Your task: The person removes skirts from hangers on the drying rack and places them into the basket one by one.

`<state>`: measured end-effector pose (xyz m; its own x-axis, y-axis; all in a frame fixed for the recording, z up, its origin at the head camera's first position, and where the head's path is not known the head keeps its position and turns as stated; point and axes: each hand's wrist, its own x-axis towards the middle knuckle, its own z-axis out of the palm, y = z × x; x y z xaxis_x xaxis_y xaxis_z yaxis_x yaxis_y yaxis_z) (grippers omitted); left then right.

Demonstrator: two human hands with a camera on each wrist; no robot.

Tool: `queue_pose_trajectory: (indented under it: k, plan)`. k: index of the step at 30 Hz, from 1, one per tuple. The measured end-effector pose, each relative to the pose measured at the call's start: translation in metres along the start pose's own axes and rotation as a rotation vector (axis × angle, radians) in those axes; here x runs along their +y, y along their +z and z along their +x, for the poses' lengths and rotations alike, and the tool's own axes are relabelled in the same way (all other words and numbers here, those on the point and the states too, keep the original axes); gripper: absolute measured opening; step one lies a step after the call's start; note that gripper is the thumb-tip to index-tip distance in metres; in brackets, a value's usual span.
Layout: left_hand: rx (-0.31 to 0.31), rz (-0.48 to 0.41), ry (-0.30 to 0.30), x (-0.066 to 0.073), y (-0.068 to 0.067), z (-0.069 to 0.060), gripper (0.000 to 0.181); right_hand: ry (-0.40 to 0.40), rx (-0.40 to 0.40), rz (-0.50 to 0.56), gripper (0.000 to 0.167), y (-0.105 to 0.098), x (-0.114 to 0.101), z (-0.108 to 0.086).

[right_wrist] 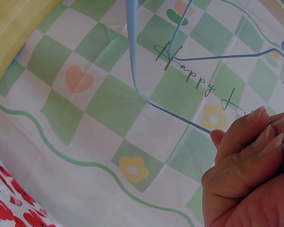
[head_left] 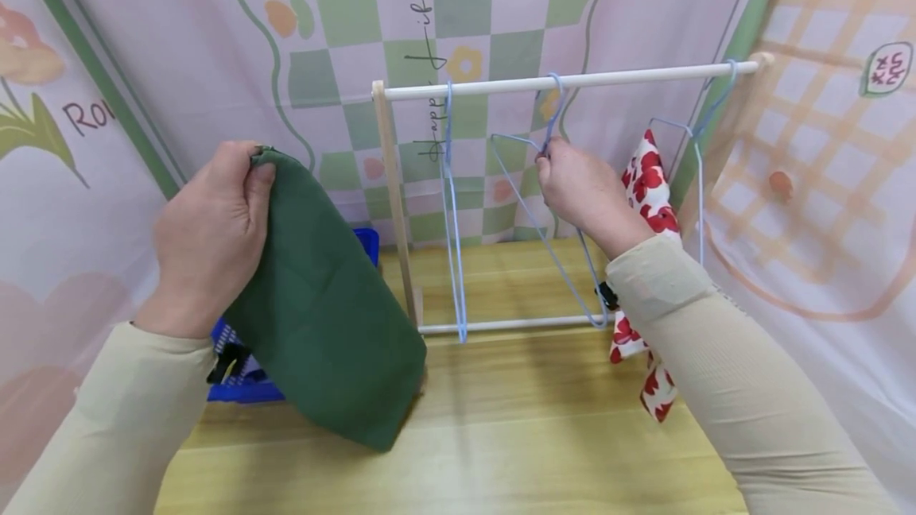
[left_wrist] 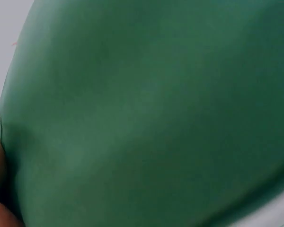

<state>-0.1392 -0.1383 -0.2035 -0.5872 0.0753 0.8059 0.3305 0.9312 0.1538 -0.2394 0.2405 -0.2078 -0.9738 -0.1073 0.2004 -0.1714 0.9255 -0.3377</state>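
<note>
A plain dark green cloth point(head_left: 325, 308) hangs folded from my left hand point(head_left: 211, 241), which pinches it by its top corner. That cloth point(left_wrist: 146, 109) fills nearly all of the left wrist view. My right hand point(head_left: 583, 185) grips a light blue wire hanger point(head_left: 533, 217) just below its hook, and the hook still loops over the rack's top rail point(head_left: 487, 88). In the right wrist view, curled fingers point(right_wrist: 246, 165) of that hand close round the hanger's neck. Nothing hangs on this hanger.
Left of it hangs another blue hanger point(head_left: 454, 245), seen edge-on. At the rail's right end, a third hanger point(head_left: 700, 181) is beside a red-and-white patterned cloth point(head_left: 654, 197). A blue basket point(head_left: 246, 393) stands behind the green cloth on the wooden table point(head_left: 515, 435). Printed curtains surround the table.
</note>
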Motion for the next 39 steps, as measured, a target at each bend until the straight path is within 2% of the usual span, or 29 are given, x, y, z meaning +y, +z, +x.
queue_pose_trajectory:
  k: [4,12,18,21,28,33,35,39]
  plan:
    - [-0.038,0.005,0.009,0.001,0.0,0.003,0.035,0.004,-0.001,0.003,0.041,0.0,0.0,0.0]
    - [-0.142,-0.055,0.026,0.001,-0.002,0.012,0.037,0.006,-0.003,0.005,0.041,0.0,0.0,0.001]
    - [-0.251,-0.073,-0.028,0.004,-0.006,0.02,0.045,0.003,-0.004,0.011,0.041,0.0,0.001,0.001]
    - [-0.301,-0.065,-0.045,0.007,-0.009,0.023,0.05,0.004,-0.004,0.012,0.041,0.001,0.001,0.001]
    - [-0.354,-0.04,-0.023,0.012,-0.014,0.03,0.05,0.001,-0.004,0.017,0.041,0.001,0.001,0.002]
    - [-0.457,-0.036,-0.054,0.013,-0.019,0.034,0.059,0.001,0.001,0.014,0.04,0.001,0.001,0.001]
    - [-0.499,-0.012,-0.062,0.013,-0.021,0.035,0.063,0.002,0.003,0.012,0.04,0.001,0.001,0.001]
    - [-0.549,0.062,-0.038,0.013,-0.023,0.035,0.067,-0.001,0.008,0.012,0.04,0.001,0.0,0.001]
